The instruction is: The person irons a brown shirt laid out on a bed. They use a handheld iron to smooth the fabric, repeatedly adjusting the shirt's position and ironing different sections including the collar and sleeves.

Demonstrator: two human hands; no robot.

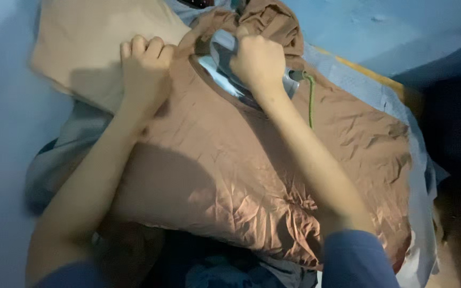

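Head view, looking down on a wrinkled brown garment (252, 176) spread across the middle of the frame, its neck opening toward the upper centre. Left hand (145, 72) sits at upper left of centre, forearm running up from the lower left corner; fingers curled under in a loose fist, knuckles up, pinching the brown cloth at the left edge of the neckline. Right hand (257, 61) at upper centre, forearm stretched diagonally from the blue sleeve (356, 258) at lower right; wrist straight, fingers closed tight around bunched brown fabric at the top of the neck opening. Both grips are closed on the garment. Inside the neck opening a shiny grey-silver surface (225, 74) shows, partly covered by the right hand; cannot tell what it is. A thin green cord (310, 101) hangs down just right of the right wrist. A beige cloth (86, 48) lies at upper left, partly under the left hand. A pale blue sheet (401, 106) edges out beyond the garment along the right side. Dark and grey cloth (70, 154) is heaped beneath at left and bottom.
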